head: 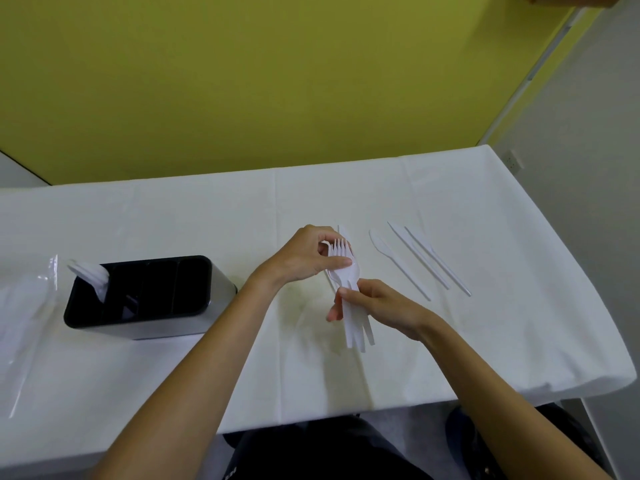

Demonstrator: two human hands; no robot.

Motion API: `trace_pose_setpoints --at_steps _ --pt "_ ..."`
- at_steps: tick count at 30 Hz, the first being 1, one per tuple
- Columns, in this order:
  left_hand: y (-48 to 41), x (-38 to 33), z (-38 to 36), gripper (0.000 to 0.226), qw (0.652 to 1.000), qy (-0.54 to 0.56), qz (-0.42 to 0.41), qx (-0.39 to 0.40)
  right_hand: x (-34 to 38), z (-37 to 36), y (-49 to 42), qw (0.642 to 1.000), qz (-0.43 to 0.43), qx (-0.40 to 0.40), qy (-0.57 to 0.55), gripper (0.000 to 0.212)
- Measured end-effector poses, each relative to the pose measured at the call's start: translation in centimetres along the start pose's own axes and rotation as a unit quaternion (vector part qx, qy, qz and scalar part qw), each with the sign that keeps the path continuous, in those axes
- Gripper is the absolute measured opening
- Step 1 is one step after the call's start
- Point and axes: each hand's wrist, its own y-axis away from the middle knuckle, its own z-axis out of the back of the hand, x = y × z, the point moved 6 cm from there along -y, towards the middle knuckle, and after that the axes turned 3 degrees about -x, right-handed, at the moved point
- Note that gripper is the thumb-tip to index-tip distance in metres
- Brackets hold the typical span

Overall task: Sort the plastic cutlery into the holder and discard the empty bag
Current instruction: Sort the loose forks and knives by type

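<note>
White plastic fork bundle [355, 329]: left hand [308, 259] pinched the tine end, right hand [377, 303] gripped the handles. Three plastic knives [419, 256] lay nearer the tabletop [485, 323] right edge.

Plain white tablecloth [346, 195] over the whole table, creased down the middle, faint yellowish smudge [304, 308] near the centre. Yellow-green wall [242, 81] at the far side, grey wall [588, 133] off right, small socket [515, 160] on it.
</note>
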Motion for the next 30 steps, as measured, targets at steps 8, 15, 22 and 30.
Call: trace_pose_setpoints --at_steps 8,15,22,30 --pt "3.3 -3.9 7.5 0.014 0.995 0.005 -0.060 -0.077 7.6 -0.9 -2.0 0.995 0.067 -0.013 0.078 0.029" --pt "9.5 -4.5 18.0 0.027 0.967 0.003 -0.084 -0.240 15.7 -7.1 -5.4 0.989 0.129 0.003 0.071 0.024" --pt "16.8 3.0 26.6 0.020 0.906 0.076 -0.024 -0.416 19.1 -14.2 -9.6 0.987 0.141 -0.074 -0.002 0.022" --pt "18.8 13.4 26.7 0.039 0.883 0.228 0.066 -0.406 18.6 -19.5 -12.7 0.972 0.157 -0.176 0.007 0.028"
